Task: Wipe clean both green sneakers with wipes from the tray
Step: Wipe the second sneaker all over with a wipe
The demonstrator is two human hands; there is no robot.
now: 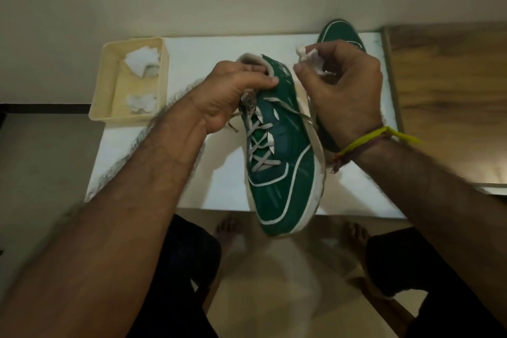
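Observation:
My left hand (233, 90) grips a green sneaker (282, 162) by its collar and tongue, lifting it above the white table with the toe pointing toward me. My right hand (340, 90) pinches a crumpled white wipe (311, 59) just to the right of the sneaker's heel. The second green sneaker (341, 33) lies on the table behind my right hand, mostly hidden by it. A cream tray (107, 85) at the table's far left holds crumpled wipes (142, 60).
The white table (192, 178) is small, its near edge just above my bare feet (227, 230). A wooden surface (450, 96) adjoins it on the right. A pale wall stands behind the table.

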